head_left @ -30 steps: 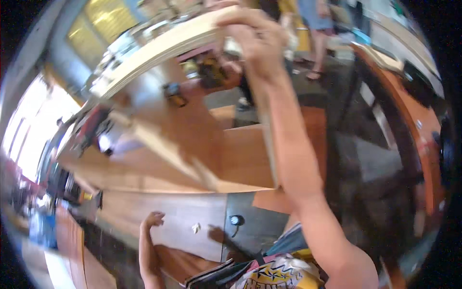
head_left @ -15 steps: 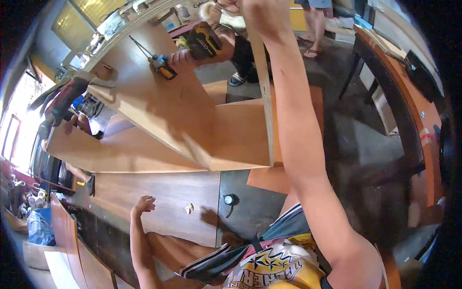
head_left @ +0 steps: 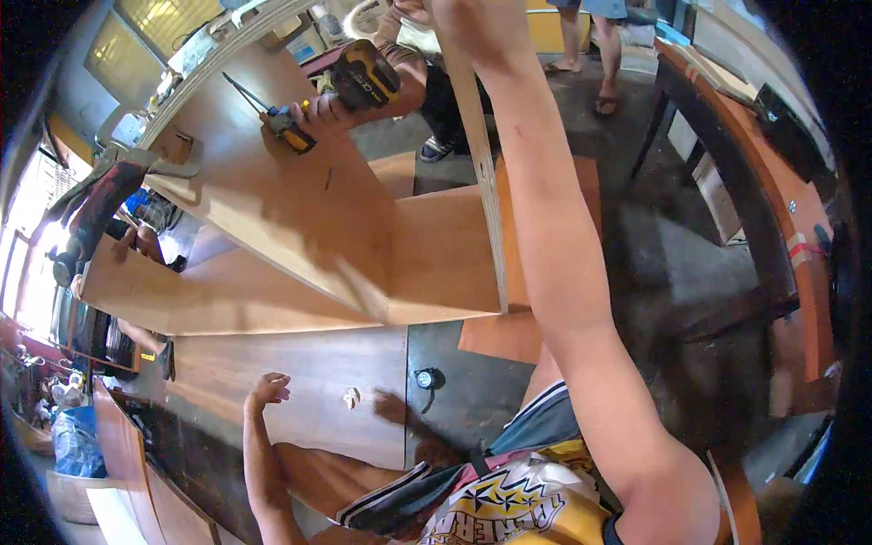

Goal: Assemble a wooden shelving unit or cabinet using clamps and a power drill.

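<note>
Fingers of right hand [head_left: 472, 23] grip upright panel edge [head_left: 481, 182] (top cropped); left hand [head_left: 268, 391] spread open, empty.

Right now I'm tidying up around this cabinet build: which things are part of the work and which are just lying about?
In use:
- upright panel, gripped at its top by the right hand
- big board
- drill, held by another person
- left hand, free, down low over the floor sheet

Lying about:
- small round thing
- scrap
- table
</note>
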Tool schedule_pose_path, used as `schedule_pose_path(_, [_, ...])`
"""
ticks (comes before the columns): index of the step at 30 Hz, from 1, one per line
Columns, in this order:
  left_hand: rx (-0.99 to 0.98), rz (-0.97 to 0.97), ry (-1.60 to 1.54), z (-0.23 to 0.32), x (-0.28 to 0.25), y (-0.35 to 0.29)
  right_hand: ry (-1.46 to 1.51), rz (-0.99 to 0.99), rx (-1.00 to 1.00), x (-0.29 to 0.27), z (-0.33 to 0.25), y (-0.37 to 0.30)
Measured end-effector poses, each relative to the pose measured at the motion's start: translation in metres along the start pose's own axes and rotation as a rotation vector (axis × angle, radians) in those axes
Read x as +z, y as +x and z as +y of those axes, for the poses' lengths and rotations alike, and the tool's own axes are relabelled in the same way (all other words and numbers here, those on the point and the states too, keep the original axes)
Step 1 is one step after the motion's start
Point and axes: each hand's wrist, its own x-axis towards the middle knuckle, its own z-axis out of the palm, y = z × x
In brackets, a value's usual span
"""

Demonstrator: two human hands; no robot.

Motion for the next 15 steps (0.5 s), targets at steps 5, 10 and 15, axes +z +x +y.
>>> schedule_pose_path(5, [0.101, -0.083, -0.075, -0.027, -0.016, 0.017, -0.424, 0.08, -0.587, -0.007, 0.02, 0.019])
schedule_pose_path(10, [0.241, -0.079, 0.261, -0.065, -0.027, 0.021, -0.085, 0.102, -0.193, 0.018, 0.008, 0.007])
schedule_pose_path(15, [-0.011, 0.016, -0.066, -0.009, 0.004, 0.013, -0.17, 0.124, -0.245, 0.002, 0.011, 0.007])
